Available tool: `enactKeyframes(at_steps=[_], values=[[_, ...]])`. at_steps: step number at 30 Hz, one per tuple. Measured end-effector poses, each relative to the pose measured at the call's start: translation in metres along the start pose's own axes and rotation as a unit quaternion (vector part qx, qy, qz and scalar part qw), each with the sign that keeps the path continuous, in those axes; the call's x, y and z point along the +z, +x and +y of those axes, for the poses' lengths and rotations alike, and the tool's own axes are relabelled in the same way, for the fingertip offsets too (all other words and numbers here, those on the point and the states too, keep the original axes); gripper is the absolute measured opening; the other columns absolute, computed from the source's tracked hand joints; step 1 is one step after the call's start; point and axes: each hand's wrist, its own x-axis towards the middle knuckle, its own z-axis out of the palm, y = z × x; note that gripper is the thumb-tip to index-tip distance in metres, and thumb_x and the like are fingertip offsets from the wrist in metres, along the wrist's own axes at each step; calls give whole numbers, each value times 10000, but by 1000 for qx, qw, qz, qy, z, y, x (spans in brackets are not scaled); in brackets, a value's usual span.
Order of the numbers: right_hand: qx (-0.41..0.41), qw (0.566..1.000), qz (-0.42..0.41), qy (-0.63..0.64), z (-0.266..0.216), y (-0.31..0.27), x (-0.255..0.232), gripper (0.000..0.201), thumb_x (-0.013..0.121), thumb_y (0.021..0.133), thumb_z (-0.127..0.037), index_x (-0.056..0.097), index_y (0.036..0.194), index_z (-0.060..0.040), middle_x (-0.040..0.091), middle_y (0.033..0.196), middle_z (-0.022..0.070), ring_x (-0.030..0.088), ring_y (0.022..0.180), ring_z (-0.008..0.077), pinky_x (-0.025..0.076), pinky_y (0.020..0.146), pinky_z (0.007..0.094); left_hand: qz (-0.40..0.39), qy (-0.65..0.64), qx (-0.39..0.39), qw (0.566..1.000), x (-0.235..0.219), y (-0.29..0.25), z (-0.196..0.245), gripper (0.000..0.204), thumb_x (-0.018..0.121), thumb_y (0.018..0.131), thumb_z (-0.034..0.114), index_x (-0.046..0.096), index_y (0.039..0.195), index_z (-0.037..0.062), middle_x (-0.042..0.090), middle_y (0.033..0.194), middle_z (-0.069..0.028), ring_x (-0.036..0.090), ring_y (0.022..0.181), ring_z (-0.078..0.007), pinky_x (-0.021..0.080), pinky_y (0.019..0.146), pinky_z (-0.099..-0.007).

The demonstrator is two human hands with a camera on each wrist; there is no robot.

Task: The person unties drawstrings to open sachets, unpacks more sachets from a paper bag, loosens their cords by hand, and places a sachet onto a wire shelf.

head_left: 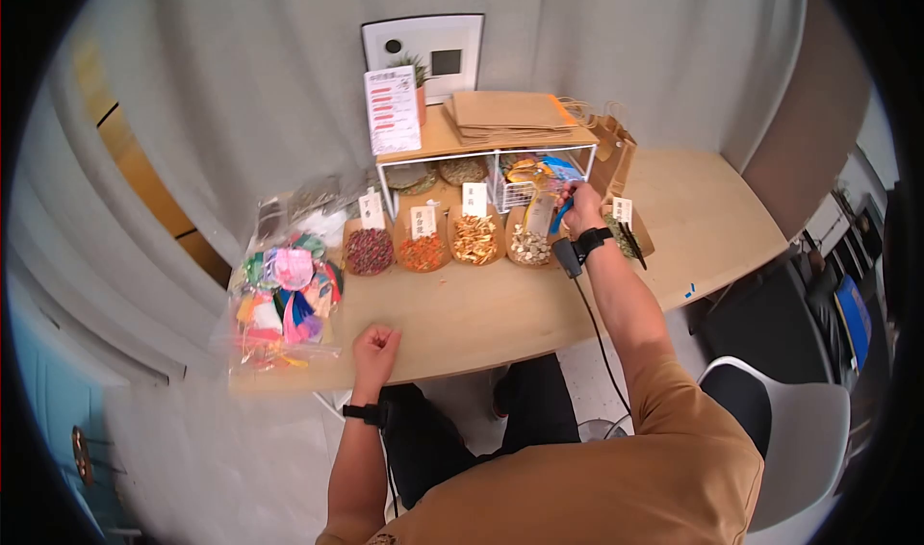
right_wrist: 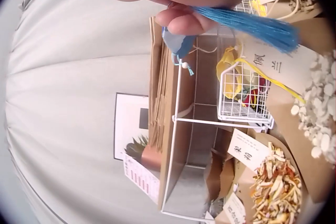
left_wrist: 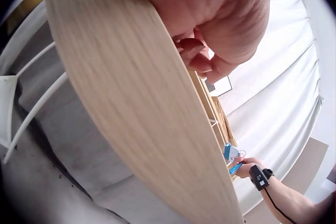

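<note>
My right hand point(head_left: 582, 210) is raised in front of the shelf, near the wire basket. Its fingers pinch a blue tassel point(right_wrist: 257, 27), whose strands hang out past the hand; a small blue pouch point(right_wrist: 177, 43) shows at the fingertips. Close by is the white wire basket point(right_wrist: 245, 95) holding yellow and other coloured pouches. Below the hand sits a kraft paper tray of white chips point(head_left: 529, 247) with a label card. The left hand point(head_left: 375, 353) rests at the table's front edge, fingers loosely curled and holding nothing.
More kraft trays hold red buds point(head_left: 369, 252), orange petals point(head_left: 422, 253) and yellow slices point(head_left: 474, 239). A plastic bag of coloured tassels and pouches point(head_left: 289, 295) lies at left. Flat paper bags point(head_left: 510, 114) top the shelf; a chair point(head_left: 789, 420) stands at right.
</note>
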Motion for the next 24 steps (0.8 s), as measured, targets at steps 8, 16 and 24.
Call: enactKeyframes(at_steps=[8,16,24], values=[[4,992,-42,-121,5,83,18,180,393,927,-76,545,896,15,557,667,119,546,543,211,490,468,325,9,-49,1,999,-6,2,0,167,689,837,68,585,709,42,518,611,68,430,557,-2,342,493,-184],[-25,983,18,-182,-15,74,32,121,583,872,-93,569,975,-31,547,809,92,522,586,227,468,475,387,2,-32,23,999,-3,3,-4,154,661,862,60,582,731,43,527,610,72,418,533,14,312,470,-171],[21,923,-6,-383,-14,71,40,224,575,909,-210,490,738,-93,412,553,9,342,406,131,277,369,308,-3,-64,-13,998,-4,4,3,168,666,863,56,573,724,55,504,598,83,398,525,20,299,470,-165]])
